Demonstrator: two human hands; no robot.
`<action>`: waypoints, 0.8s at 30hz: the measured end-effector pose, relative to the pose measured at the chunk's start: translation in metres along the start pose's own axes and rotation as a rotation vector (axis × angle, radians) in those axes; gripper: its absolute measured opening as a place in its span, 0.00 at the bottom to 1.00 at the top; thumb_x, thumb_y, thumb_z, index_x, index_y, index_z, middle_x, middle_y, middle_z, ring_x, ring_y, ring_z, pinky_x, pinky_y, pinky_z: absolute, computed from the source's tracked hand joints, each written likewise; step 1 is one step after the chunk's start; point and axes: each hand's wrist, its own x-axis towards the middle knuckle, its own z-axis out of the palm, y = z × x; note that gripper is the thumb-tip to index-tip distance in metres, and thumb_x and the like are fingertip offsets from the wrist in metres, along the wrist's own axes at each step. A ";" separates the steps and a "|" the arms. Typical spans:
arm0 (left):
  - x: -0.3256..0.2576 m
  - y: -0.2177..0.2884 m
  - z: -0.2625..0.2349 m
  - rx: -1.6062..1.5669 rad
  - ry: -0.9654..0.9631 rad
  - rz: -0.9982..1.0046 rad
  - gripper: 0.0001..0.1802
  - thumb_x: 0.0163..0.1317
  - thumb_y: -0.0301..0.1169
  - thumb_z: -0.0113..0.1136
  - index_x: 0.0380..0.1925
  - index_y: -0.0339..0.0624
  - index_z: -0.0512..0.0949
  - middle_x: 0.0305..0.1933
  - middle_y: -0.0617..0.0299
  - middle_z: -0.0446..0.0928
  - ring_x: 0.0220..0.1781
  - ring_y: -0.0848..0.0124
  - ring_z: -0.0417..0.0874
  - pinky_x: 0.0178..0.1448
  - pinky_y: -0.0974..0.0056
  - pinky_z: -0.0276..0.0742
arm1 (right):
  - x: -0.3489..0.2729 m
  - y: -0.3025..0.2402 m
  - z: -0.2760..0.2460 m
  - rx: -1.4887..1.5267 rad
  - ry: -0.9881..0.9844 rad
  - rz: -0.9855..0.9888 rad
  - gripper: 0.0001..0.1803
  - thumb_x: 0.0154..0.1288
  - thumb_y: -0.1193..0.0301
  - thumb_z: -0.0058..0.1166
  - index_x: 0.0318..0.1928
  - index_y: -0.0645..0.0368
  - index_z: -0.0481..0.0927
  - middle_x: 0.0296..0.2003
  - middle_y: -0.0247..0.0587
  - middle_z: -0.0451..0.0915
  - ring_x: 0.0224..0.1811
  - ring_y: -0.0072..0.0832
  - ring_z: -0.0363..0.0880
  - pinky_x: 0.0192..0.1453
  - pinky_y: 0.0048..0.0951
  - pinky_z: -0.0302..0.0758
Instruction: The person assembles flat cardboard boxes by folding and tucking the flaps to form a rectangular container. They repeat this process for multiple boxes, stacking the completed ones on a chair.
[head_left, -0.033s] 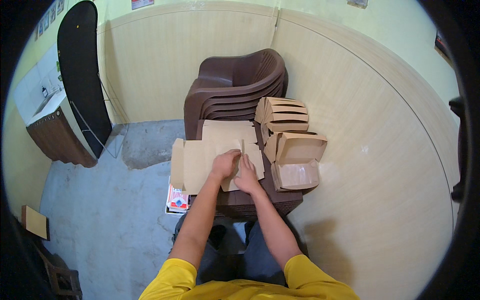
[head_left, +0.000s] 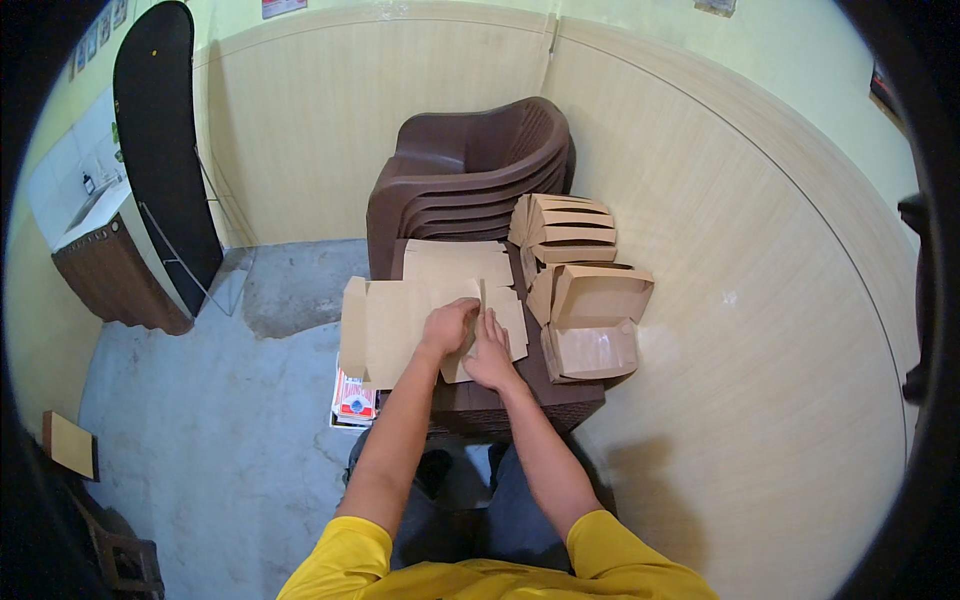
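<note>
A bright yellow shirt point(head_left: 480, 582) spans the bottom edge of the frame, its short, fairly loose left sleeve point(head_left: 345, 558) at lower left of centre and the matching right sleeve point(head_left: 628, 555) at lower right of centre, both ending above the elbow in plain hems. Below them, the forearms are bare, as are the left hand point(head_left: 449, 326) and right hand point(head_left: 490, 355). Dark grey-blue trousers point(head_left: 525, 515) show at lower centre.

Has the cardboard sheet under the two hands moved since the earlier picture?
No, I see no shift in any direction: the cardboard sheet keeps its place relative to the stacked brown chairs behind it.
</note>
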 end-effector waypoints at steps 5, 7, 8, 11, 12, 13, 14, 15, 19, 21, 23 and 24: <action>0.010 0.008 -0.008 -0.007 0.112 -0.112 0.23 0.76 0.43 0.59 0.69 0.58 0.80 0.81 0.53 0.68 0.57 0.44 0.88 0.60 0.46 0.86 | 0.000 -0.024 0.000 -0.235 -0.122 0.091 0.64 0.65 0.46 0.59 0.85 0.72 0.41 0.87 0.63 0.37 0.91 0.50 0.30 0.89 0.64 0.30; 0.013 0.011 -0.009 0.042 0.128 -0.121 0.26 0.76 0.46 0.60 0.72 0.59 0.78 0.85 0.51 0.62 0.57 0.42 0.87 0.58 0.46 0.87 | 0.000 -0.029 -0.002 -0.284 -0.130 0.115 0.64 0.66 0.43 0.57 0.85 0.72 0.41 0.88 0.60 0.37 0.91 0.49 0.30 0.89 0.65 0.30; 0.015 0.011 -0.009 0.092 0.082 -0.100 0.28 0.75 0.45 0.61 0.73 0.59 0.76 0.85 0.53 0.60 0.57 0.43 0.87 0.57 0.47 0.87 | -0.001 -0.030 -0.003 -0.273 -0.131 0.119 0.64 0.66 0.42 0.57 0.85 0.71 0.40 0.88 0.59 0.37 0.91 0.48 0.30 0.89 0.65 0.30; 0.021 0.008 -0.008 0.226 -0.005 -0.042 0.31 0.75 0.45 0.62 0.76 0.58 0.73 0.88 0.61 0.58 0.57 0.45 0.87 0.55 0.48 0.88 | -0.002 -0.028 -0.005 -0.272 -0.135 0.101 0.63 0.68 0.40 0.55 0.85 0.70 0.41 0.88 0.57 0.37 0.92 0.45 0.30 0.89 0.65 0.30; 0.023 0.008 -0.006 0.290 -0.034 -0.045 0.31 0.76 0.45 0.61 0.77 0.57 0.73 0.88 0.64 0.58 0.57 0.47 0.87 0.54 0.49 0.89 | -0.003 -0.026 -0.006 -0.295 -0.149 0.101 0.63 0.68 0.40 0.55 0.85 0.70 0.41 0.88 0.57 0.37 0.92 0.44 0.30 0.89 0.65 0.30; 0.026 0.009 -0.004 0.364 -0.084 -0.055 0.31 0.76 0.45 0.60 0.77 0.56 0.72 0.88 0.67 0.58 0.56 0.48 0.88 0.54 0.49 0.89 | -0.004 -0.023 -0.009 -0.246 -0.151 0.063 0.62 0.69 0.39 0.54 0.85 0.70 0.41 0.88 0.57 0.38 0.92 0.44 0.31 0.89 0.65 0.30; 0.028 0.010 -0.001 0.369 -0.103 -0.087 0.31 0.77 0.45 0.58 0.77 0.56 0.72 0.88 0.69 0.59 0.59 0.49 0.86 0.57 0.47 0.87 | -0.006 -0.020 -0.014 -0.216 -0.166 0.036 0.62 0.70 0.39 0.53 0.85 0.71 0.42 0.88 0.57 0.38 0.92 0.44 0.32 0.89 0.64 0.30; 0.030 0.011 0.001 0.384 -0.148 -0.127 0.30 0.78 0.46 0.56 0.78 0.56 0.71 0.88 0.72 0.59 0.62 0.51 0.85 0.61 0.46 0.85 | -0.009 -0.018 -0.019 -0.215 -0.197 0.029 0.61 0.71 0.38 0.52 0.85 0.71 0.42 0.88 0.57 0.39 0.92 0.43 0.33 0.89 0.64 0.30; 0.026 0.013 0.006 0.512 -0.212 -0.151 0.33 0.81 0.49 0.47 0.82 0.56 0.66 0.89 0.74 0.57 0.82 0.53 0.68 0.82 0.36 0.63 | -0.039 -0.018 -0.031 -0.174 -0.246 0.001 0.60 0.75 0.35 0.47 0.85 0.71 0.42 0.88 0.57 0.41 0.91 0.44 0.36 0.89 0.64 0.31; 0.019 0.011 0.006 0.485 -0.158 -0.125 0.34 0.82 0.50 0.44 0.84 0.57 0.61 0.90 0.74 0.55 0.87 0.55 0.58 0.87 0.34 0.49 | -0.055 -0.020 -0.032 -0.187 -0.236 -0.014 0.61 0.77 0.34 0.45 0.85 0.72 0.40 0.87 0.58 0.42 0.91 0.45 0.37 0.89 0.65 0.31; 0.014 0.007 0.005 0.446 -0.153 -0.106 0.35 0.83 0.51 0.40 0.86 0.58 0.57 0.90 0.74 0.53 0.90 0.57 0.52 0.89 0.34 0.40 | -0.060 -0.022 -0.032 -0.133 -0.210 0.015 0.59 0.79 0.35 0.43 0.85 0.71 0.36 0.87 0.59 0.43 0.91 0.46 0.39 0.89 0.65 0.29; 0.013 0.005 0.004 0.421 -0.179 -0.102 0.35 0.83 0.51 0.39 0.86 0.58 0.56 0.90 0.74 0.53 0.91 0.58 0.50 0.90 0.35 0.38 | -0.060 -0.022 -0.031 -0.105 -0.188 0.020 0.59 0.80 0.36 0.42 0.85 0.70 0.34 0.87 0.60 0.44 0.91 0.46 0.39 0.89 0.65 0.28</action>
